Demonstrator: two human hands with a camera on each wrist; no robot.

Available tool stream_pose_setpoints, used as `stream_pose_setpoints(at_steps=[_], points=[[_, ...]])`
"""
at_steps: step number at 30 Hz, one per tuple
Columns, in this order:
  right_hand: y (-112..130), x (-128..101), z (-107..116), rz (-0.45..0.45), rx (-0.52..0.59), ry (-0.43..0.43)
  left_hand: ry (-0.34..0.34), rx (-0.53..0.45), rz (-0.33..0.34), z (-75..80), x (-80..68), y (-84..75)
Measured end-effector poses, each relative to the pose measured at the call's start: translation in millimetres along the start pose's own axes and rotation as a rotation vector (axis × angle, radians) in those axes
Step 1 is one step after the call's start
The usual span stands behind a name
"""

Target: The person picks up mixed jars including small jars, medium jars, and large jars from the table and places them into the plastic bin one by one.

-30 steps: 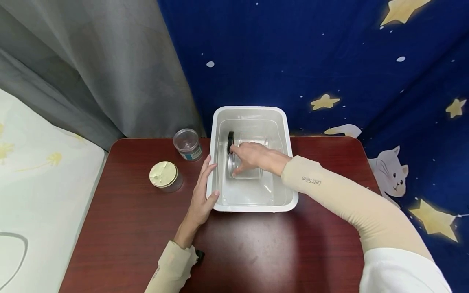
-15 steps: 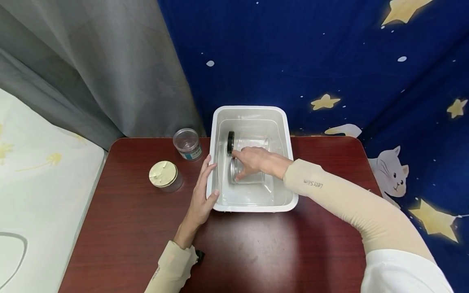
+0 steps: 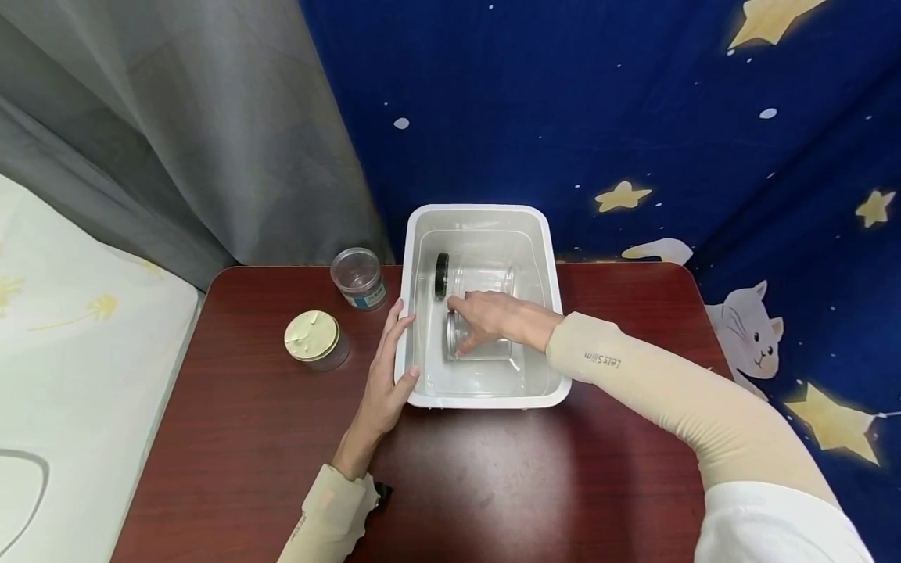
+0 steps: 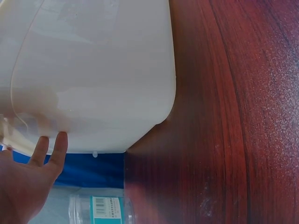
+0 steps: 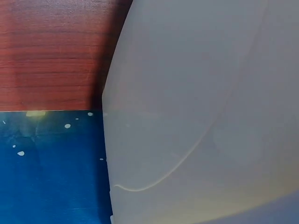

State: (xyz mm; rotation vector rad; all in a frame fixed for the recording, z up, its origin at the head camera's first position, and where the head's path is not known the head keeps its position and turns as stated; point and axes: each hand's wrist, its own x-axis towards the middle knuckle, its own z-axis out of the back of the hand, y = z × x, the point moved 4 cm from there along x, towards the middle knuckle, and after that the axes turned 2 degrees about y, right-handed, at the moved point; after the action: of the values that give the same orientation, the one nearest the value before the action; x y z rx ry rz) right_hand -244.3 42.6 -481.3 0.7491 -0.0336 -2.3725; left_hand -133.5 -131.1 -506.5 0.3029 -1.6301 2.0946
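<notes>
Clear jar [image 3: 482,338] lies on its side inside the white tub [image 3: 486,215], near the tub's front half, under the right hand [image 3: 493,317]. Order by size follows.

Table [image 3: 281,461]: dark red wood grain, carries everything. White tub: stands at the table's far edge, centre; its outer wall fills the left wrist view [image 4: 93,70] and the right wrist view [image 5: 210,93].

Left hand [image 3: 387,379]: fingers straight, flat against the tub's left outer wall, thumb on the rim. Right hand: reaches into the tub, fingers curled over the clear jar.

Black-lidded jar [image 3: 470,277]: also on its side in the tub, just behind the clear jar.

Left of tub, on the table: open labelled jar [image 3: 359,277], upright; cream-lidded jar [image 3: 315,339], nearer.
</notes>
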Motion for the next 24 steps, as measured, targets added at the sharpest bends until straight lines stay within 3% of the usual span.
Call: stream_pose_setpoints(at_steps=[24], points=[[-1.0,-7.6,-8.4,0.03,0.02,-0.004,-0.013,0.016,-0.018,-0.5,1.0,-2.9]])
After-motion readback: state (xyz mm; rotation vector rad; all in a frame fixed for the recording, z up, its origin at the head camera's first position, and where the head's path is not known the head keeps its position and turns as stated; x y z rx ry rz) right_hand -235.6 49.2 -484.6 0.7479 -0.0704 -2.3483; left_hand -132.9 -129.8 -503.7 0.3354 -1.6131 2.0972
